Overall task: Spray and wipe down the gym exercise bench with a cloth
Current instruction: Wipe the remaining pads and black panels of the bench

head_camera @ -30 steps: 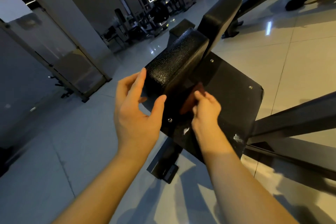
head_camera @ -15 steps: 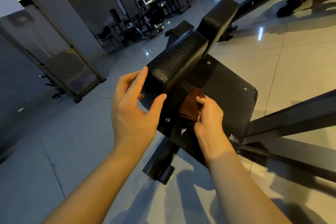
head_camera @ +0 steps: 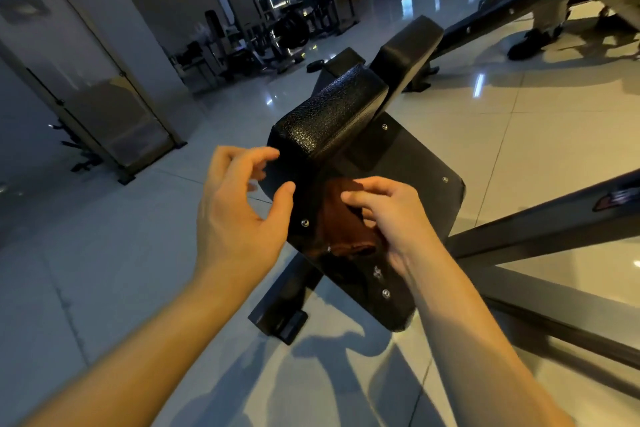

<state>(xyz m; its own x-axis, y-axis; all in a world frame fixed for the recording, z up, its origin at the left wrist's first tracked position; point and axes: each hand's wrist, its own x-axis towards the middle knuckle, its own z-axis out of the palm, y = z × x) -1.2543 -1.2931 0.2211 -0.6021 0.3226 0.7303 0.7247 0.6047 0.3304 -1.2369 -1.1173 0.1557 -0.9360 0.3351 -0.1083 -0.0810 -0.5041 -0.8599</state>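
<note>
The black exercise bench (head_camera: 412, 184) stands in the middle of the view, with a textured padded block (head_camera: 325, 114) rising from its flat plate. A brown cloth (head_camera: 343, 222) lies against the plate just below the pad. My right hand (head_camera: 391, 218) holds the cloth, fingers curled over its right side. My left hand (head_camera: 239, 211) hovers at the bench's left edge with fingers loosely bent, its thumb near the plate's rim and nothing in it. No spray bottle is in view.
A dark metal frame bar (head_camera: 554, 229) runs from the bench to the right. The bench foot (head_camera: 280, 315) sits on a glossy tiled floor. A mirror panel (head_camera: 104, 107) leans at left. Gym machines (head_camera: 277, 21) fill the back. A person's shoe (head_camera: 530, 42) shows top right.
My left hand has come off the padded block and its fingers have loosened. My right hand has drawn the brown cloth down along the plate, so more of the cloth shows.
</note>
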